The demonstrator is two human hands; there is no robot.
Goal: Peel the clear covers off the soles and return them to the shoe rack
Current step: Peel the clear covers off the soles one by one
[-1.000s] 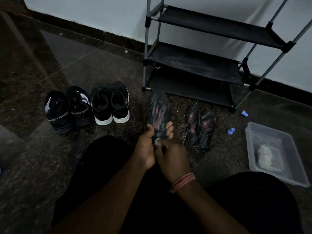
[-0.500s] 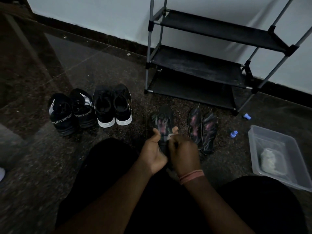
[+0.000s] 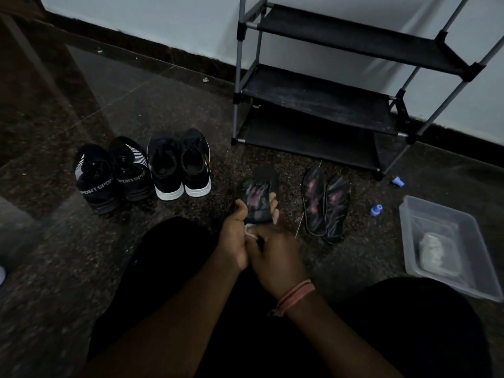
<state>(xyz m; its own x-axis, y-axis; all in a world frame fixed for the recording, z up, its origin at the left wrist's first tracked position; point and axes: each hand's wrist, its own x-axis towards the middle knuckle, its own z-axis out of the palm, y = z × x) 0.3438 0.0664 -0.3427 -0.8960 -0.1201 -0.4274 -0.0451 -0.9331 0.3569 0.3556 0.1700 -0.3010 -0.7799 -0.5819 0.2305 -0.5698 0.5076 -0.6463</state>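
- Left hand [image 3: 231,241]: wrapped around heel end of sole [image 3: 259,197], held above floor [image 3: 163,105], near side of shoe rack [image 3: 321,105].
- Right hand [image 3: 275,257]: fingers curled, pinching clear cover [image 3: 252,234] at heel.
- Two more soles [image 3: 326,204]: flat on floor, right.

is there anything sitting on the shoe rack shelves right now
No, all three shelves of the shoe rack are bare; the shoes stand on the floor.

The heel of the held sole [image 3: 259,197] was hidden behind both hands. What the right hand [image 3: 275,257] pinched was too dark to tell. The plastic tray [image 3: 480,285] and shoe rack [image 3: 327,99] were cut off at the right edge.
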